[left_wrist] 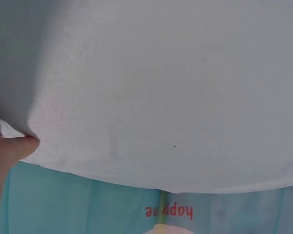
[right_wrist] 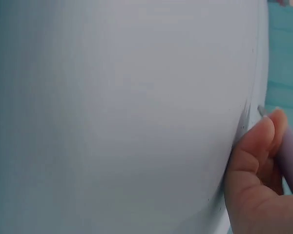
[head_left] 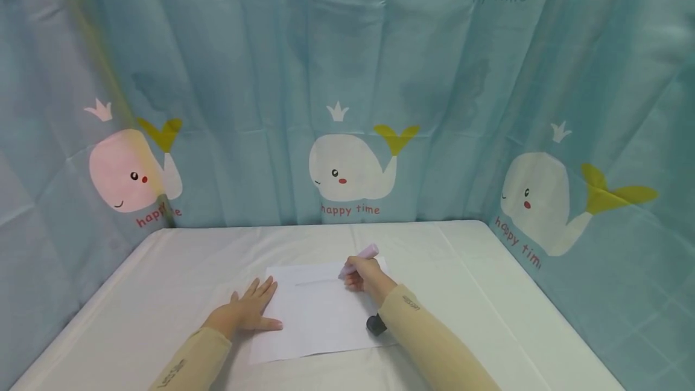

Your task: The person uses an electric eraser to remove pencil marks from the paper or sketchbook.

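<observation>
A sheet of white paper (head_left: 320, 324) lies on the white-covered table, with one thin, faint line (head_left: 315, 283) across its upper part. My right hand (head_left: 365, 273) pinches a light purple marker (head_left: 371, 251) near the sheet's upper right, its tip down at the right end of the line. In the right wrist view, the thumb and fingers (right_wrist: 254, 161) close round the marker's purple barrel (right_wrist: 290, 161). My left hand (head_left: 251, 308) rests with spread fingers at the sheet's left edge, thumb lying over the paper. Only part of this hand (left_wrist: 12, 148) shows in the left wrist view.
A small black round object (head_left: 374, 324) shows beside the right sleeve, over the paper's right side. White cloth (head_left: 450, 294) covers the table. Blue-green curtains (head_left: 260, 107) printed with whales hang behind it and along both sides.
</observation>
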`<action>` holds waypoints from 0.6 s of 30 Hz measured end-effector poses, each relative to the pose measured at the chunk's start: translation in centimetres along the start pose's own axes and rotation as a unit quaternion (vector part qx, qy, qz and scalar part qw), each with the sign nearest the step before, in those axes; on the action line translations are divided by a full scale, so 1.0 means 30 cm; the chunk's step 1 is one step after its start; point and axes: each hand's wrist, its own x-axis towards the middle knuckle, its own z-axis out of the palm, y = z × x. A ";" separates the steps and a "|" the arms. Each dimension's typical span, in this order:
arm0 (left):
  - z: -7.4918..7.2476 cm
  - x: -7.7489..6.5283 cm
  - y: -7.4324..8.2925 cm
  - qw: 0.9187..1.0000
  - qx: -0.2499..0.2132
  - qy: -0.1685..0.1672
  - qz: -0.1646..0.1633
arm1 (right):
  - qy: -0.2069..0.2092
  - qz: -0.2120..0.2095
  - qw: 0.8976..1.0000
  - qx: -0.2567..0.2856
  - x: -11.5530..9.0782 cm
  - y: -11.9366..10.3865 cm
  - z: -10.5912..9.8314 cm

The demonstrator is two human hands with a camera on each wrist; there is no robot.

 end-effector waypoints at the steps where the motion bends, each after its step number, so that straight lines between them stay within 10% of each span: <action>1: -0.001 0.001 -0.001 1.000 0.000 0.000 -0.001 | -0.003 -0.001 1.000 -0.001 -0.001 -0.001 -0.001; 18: 0.018 0.019 -0.029 1.000 -0.022 -0.003 0.008 | 0.024 -0.004 1.000 -0.016 -0.013 0.005 0.022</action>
